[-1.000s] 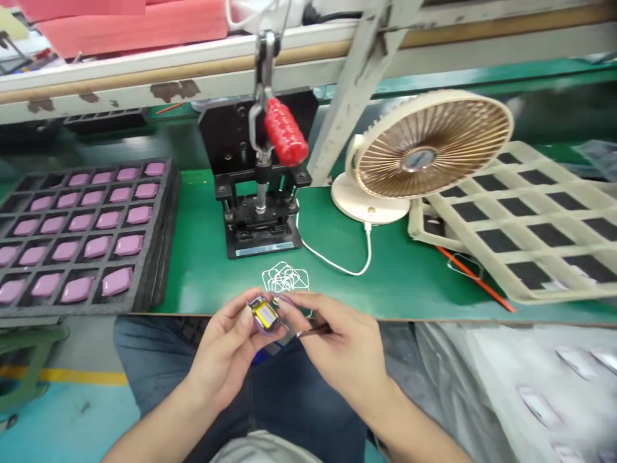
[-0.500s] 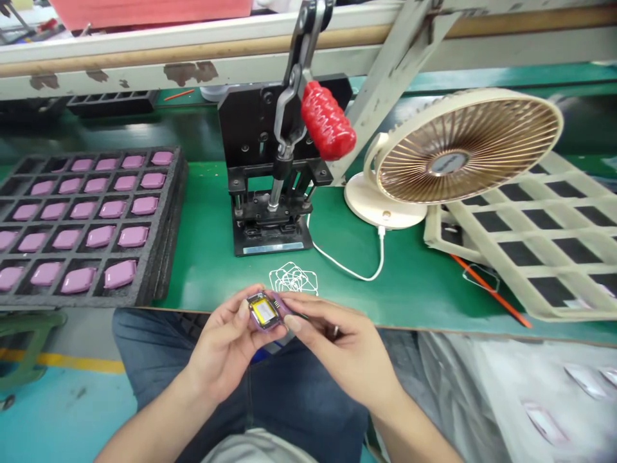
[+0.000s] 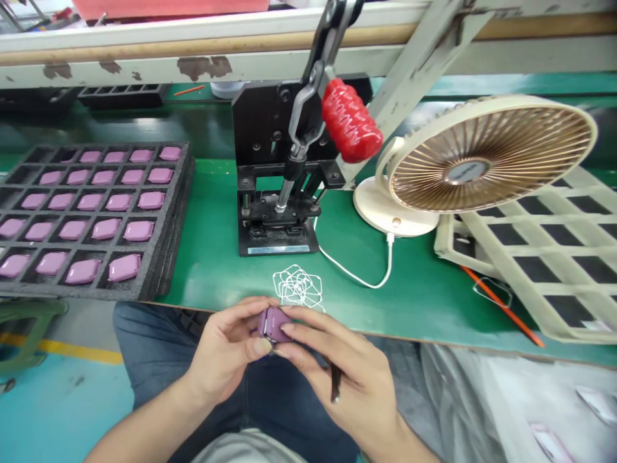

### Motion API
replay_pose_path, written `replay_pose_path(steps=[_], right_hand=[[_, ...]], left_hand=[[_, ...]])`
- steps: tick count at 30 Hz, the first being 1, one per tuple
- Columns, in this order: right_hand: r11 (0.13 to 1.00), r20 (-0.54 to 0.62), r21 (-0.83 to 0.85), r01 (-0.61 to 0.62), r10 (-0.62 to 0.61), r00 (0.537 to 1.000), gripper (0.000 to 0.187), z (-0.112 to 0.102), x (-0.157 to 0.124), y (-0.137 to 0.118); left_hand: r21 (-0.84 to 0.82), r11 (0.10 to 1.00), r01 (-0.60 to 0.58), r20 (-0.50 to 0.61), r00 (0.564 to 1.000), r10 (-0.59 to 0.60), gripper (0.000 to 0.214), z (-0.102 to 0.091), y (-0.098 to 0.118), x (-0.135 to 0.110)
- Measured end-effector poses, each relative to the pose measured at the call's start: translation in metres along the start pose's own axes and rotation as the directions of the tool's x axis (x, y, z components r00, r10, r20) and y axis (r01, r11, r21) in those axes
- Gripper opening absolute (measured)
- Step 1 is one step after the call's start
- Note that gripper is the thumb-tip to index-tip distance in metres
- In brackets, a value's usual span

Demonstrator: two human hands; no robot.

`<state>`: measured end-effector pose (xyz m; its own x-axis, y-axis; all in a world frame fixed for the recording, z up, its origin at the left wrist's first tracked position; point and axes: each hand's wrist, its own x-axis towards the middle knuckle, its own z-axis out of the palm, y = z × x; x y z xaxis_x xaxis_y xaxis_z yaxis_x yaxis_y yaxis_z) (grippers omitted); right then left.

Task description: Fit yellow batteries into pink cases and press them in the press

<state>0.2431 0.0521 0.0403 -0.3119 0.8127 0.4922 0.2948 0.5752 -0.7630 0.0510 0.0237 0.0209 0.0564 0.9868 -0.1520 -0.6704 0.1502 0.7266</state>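
Note:
Over my lap, at the table's front edge, a small purple watch case (image 3: 263,323) is held between both hands. My left hand (image 3: 222,354) is closed around its left side, thumb at the lower edge. A purple cover (image 3: 278,323) lies against the case at an angle, with a gap between them. My right hand (image 3: 354,376) pinches this cover with thumb and fingers. A thin dark tool (image 3: 335,384) is tucked between the right hand's fingers; its kind is unclear. Just beyond the hands, a tangle of thin white frame-shaped rings (image 3: 297,286) lies on the green table (image 3: 207,257).
A black hand press (image 3: 277,247) with a red handle (image 3: 351,122) stands behind the rings. Left is a foam tray (image 3: 166,247) of purple cases. Right are a corded fan (image 3: 395,222), cream trays (image 3: 525,283), an orange stick (image 3: 506,308) and a plastic-covered surface (image 3: 520,386).
The case has turned and the purple cover has come over its open face, hiding the yellow-edged battery. The dark tool now shows below my right fingers. The view has shifted slightly.

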Motion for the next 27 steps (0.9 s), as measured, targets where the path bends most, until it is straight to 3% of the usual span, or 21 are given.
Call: replay_pose_path(steps=[5, 21, 27], right_hand=[[0.994, 0.026, -0.011, 0.109, -0.109, 0.994, 0.023, 0.0, -0.004, 0.007], [0.964, 0.071, -0.183, 0.191, -0.181, 0.981, 0.026, 0.001, -0.008, 0.008], [0.926, 0.107, -0.277, 0.254, -0.233, 0.967, 0.036, 0.012, -0.012, 0.017]], left_hand=[[0.057, 0.996, -0.063, 0.039, 0.997, 0.061, 0.043, -0.002, 0.002, 0.003], [0.149, 0.971, -0.186, 0.038, 0.983, 0.182, 0.044, -0.009, -0.002, 0.004], [0.154, 0.979, -0.134, 0.007, 0.991, 0.134, 0.035, -0.002, -0.005, -0.001]])
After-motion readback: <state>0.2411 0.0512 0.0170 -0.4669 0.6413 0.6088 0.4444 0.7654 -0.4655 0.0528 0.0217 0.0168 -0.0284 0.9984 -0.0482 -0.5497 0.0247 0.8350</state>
